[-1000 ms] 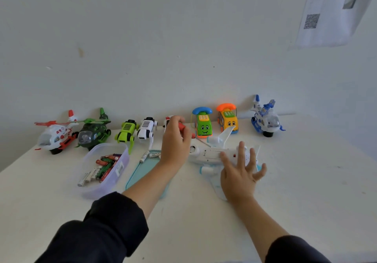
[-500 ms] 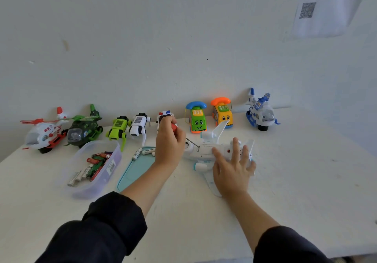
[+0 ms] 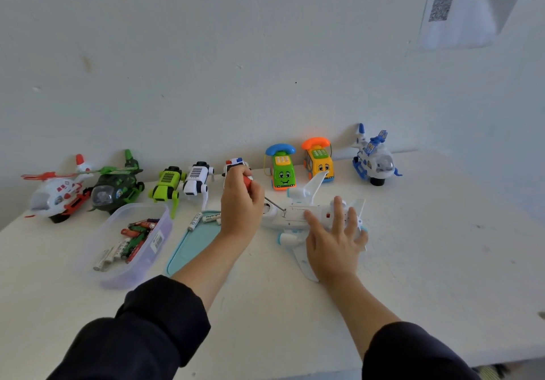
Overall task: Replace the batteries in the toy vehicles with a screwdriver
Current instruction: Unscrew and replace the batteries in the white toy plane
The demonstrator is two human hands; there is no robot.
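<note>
Gripping screwdriver (image 3: 267, 195) w/ left hand (image 3: 240, 202); right hand (image 3: 334, 239) flat on toy plane (image 3: 298, 216), mid-table.

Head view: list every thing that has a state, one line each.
left hand: grips the screwdriver
screwdriver: tilted, tip on the white toy plane
white toy plane: lying belly up on the table
right hand: fingers straight, presses the plane down
plastic tub: open, holds batteries
two loose batteries: lying by the teal tray

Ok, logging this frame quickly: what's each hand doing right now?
Left hand: closed, holding the screwdriver.
Right hand: open, fingers pressing on the toy plane.
</note>
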